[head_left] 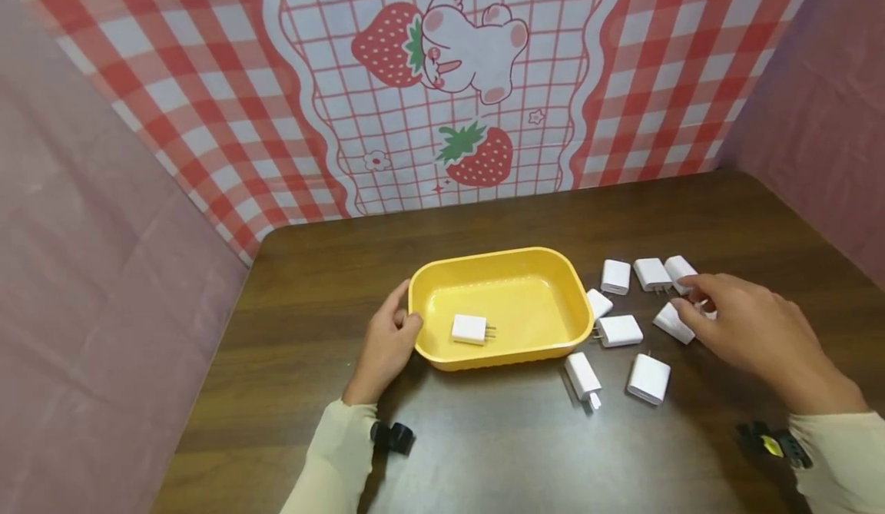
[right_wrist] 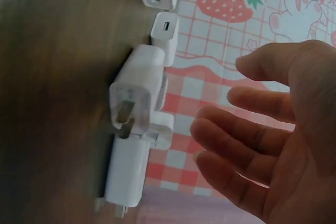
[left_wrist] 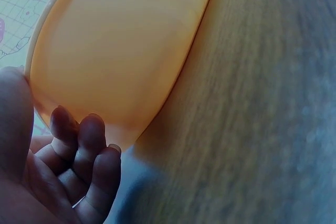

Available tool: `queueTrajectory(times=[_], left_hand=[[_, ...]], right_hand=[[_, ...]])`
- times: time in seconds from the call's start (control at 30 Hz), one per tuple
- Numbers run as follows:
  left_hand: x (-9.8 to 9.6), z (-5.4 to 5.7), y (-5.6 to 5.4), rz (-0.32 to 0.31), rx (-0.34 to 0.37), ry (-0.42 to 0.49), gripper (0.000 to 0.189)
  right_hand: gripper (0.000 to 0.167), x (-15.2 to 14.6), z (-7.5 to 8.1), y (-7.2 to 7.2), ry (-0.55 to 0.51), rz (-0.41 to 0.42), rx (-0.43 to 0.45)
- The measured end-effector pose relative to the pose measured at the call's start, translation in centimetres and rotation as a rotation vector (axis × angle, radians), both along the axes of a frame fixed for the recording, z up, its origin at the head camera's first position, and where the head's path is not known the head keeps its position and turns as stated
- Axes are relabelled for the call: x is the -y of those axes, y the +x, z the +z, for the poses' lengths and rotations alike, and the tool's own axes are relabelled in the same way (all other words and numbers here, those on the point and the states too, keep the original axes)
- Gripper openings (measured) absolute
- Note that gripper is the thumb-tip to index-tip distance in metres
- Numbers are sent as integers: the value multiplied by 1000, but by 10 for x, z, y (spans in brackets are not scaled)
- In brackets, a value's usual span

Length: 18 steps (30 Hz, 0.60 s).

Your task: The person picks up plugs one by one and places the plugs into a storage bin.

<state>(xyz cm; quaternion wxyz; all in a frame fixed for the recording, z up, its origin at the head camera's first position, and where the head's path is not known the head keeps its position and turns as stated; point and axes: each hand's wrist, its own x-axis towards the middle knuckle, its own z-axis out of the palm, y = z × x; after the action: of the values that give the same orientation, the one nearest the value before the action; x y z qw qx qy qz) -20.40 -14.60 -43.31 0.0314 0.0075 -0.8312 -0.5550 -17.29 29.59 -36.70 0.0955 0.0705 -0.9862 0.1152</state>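
Observation:
Around the left end of a yellow tray is my left hand. Its thumb lies at the rim and its fingers bend against the outer wall, as the left wrist view shows. One white wall charger lies inside the tray, prongs pointing right. My right hand hovers over a loose charger at the right. In the right wrist view its fingers are spread and loosely bent, holding nothing, with a gap to the nearest charger.
Several more white chargers lie scattered right of the tray, among them one charger near the front and one charger farther back. A checked strawberry cloth hangs behind the brown table.

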Motion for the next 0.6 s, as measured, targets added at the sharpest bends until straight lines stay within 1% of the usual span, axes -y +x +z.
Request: queueTrajectory(times=[0.13,0.27,0.43,0.6], left_hand=[[0,0,0,3,4,-1,61],[0,0,0,2,12,-6,61],[0,-1,0,2,30,-12,61],[0,-2,0,3,26,-10,61]], right_hand=[[43,-5,-6,-1,35,4,46],[48,-8,-10,-1,45,17,79],[53,-7,-16,-1,57,35,140],[54,-7,-22,0,75,47,141]])
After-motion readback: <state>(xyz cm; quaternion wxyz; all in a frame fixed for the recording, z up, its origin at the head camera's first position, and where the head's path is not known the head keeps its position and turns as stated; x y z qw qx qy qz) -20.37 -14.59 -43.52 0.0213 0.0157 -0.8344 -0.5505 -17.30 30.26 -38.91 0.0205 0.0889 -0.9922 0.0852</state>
